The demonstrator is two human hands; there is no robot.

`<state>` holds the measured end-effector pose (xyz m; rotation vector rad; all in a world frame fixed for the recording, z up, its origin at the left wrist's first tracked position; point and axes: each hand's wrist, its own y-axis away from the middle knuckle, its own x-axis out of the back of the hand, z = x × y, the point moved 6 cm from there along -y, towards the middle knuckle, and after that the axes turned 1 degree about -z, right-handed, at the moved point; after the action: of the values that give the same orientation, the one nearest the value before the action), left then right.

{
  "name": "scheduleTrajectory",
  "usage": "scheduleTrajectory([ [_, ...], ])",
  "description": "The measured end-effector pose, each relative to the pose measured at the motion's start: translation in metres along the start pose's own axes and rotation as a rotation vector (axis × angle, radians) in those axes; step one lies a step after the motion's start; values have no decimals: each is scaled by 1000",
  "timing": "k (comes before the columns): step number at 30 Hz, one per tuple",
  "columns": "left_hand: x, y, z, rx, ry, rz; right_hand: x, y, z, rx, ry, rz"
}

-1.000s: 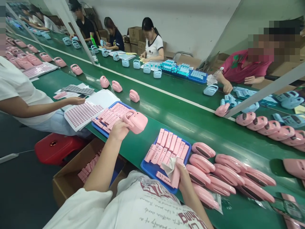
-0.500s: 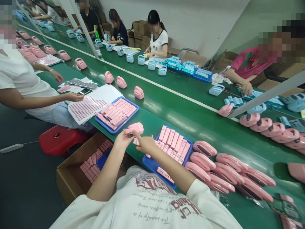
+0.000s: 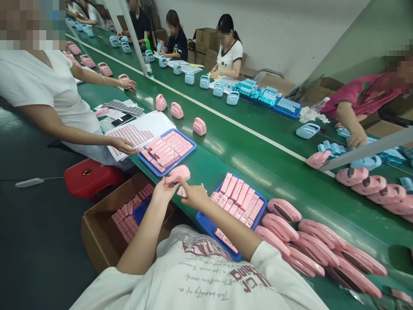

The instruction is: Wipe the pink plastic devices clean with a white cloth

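My left hand (image 3: 163, 191) is closed around one end of a small pink bar-shaped plastic piece (image 3: 174, 178). My right hand (image 3: 194, 196) presses its index fingertip toward that piece, with the other fingers curled. Something small, pink and white (image 3: 181, 191) shows under the curled fingers; I cannot make out what it is. Just behind the fingers, a rounded pink plastic housing (image 3: 183, 171) lies on the green table. Beneath my right forearm, a blue tray (image 3: 206, 224) holds several pink bar pieces (image 3: 237, 191) with small printed faces or marks.
Another blue tray (image 3: 193, 148) of pink bars stands ahead left, beside a sticker sheet (image 3: 158, 118). Pink housings (image 3: 284, 211) cluster at right. A cardboard box (image 3: 93, 237) of pink bars sits below left, near a red stool (image 3: 84, 181). A co-worker's hand (image 3: 124, 145) reaches toward the far tray.
The co-worker on the left has stretched one hand to the far tray's edge and the other toward a pink housing. My view has shifted slightly; my hands keep nearly the same pose.
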<state>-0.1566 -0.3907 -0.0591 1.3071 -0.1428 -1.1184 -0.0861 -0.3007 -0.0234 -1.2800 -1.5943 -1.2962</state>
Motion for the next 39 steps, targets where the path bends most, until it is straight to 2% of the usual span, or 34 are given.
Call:
scheduleTrajectory([
  [5, 3, -3, 22, -92, 4, 45, 1, 16, 14, -71, -131, -28],
  [12, 2, -7, 59, -260, 10, 43, -2, 55, 57, -253, -368, 15],
  [14, -1, -5, 73, -304, 1, 41, -1, 69, 70, -306, -506, 93],
  [19, -18, 11, 126, -470, -14, 18, 0, 101, 101, -366, -853, 370],
  [21, -29, 19, 130, -511, -53, -10, 1, 114, 114, -414, -1014, 523],
  [23, -42, 25, 107, -501, -157, -86, 0, 126, 124, -481, -1223, 669],
  [24, -46, 28, 84, -468, -227, -139, -1, 131, 127, -516, -1346, 731],
  [25, -50, 32, 54, -415, -336, -222, -3, 136, 129, -546, -1472, 779],
  [27, -47, 44, -21, -243, -566, -396, -5, 143, 130, -587, -1699, 852],
  [29, -39, 69, -104, -27, -966, -761, -6, 152, 130, -613, -1840, 937],
  [31, -22, 96, -166, 135, -1118, -975, -5, 163, 132, -611, -1878, 1048],
  [32, -17, 107, -187, 189, -1134, -1017, -5, 171, 134, -605, -1866, 1108],
  [34, -11, 123, -216, 252, -1136, -1000, -3, 188, 139, -582, -1823, 1196],
  [36, -12, 137, -235, 265, -1149, -961, -3, 210, 146, -566, -1826, 1239],
  [39, -18, 163, -260, 284, -1169, -1011, -4, 247, 159, -513, -1952, 1220],
])
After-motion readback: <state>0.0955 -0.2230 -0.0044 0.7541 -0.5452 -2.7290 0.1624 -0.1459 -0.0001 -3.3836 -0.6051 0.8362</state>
